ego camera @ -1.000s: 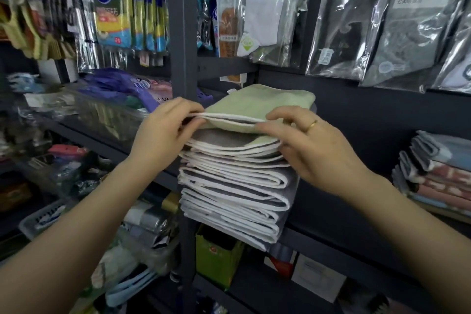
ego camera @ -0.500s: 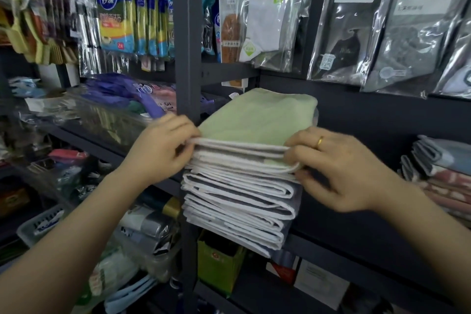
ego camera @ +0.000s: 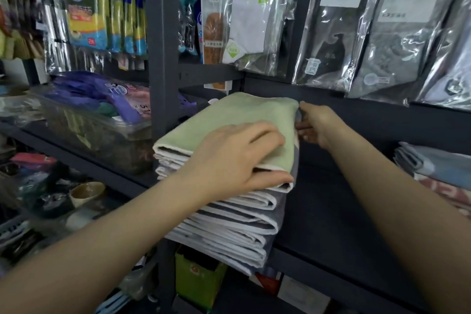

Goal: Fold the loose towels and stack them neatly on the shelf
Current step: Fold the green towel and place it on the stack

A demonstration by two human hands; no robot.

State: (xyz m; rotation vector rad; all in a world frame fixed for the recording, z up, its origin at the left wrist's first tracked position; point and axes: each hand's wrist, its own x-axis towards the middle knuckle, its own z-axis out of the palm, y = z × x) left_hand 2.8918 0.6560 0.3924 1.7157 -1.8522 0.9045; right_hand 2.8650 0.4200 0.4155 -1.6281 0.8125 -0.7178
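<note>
Head view: left hand [ego camera: 229, 158] pinches the green towel [ego camera: 229, 120] atop the folded stack [ego camera: 239, 227] on the dark shelf [ego camera: 331, 224]. Right hand [ego camera: 314, 123] touches the stack's far corner; its grip cannot be told. Clear bin [ego camera: 102, 135] beside holds purple packets [ego camera: 84, 89].

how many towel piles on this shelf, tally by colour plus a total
Grey and white pile, with a green towel on top: 1
Blue and pink pile: 1
Total: 2
</note>
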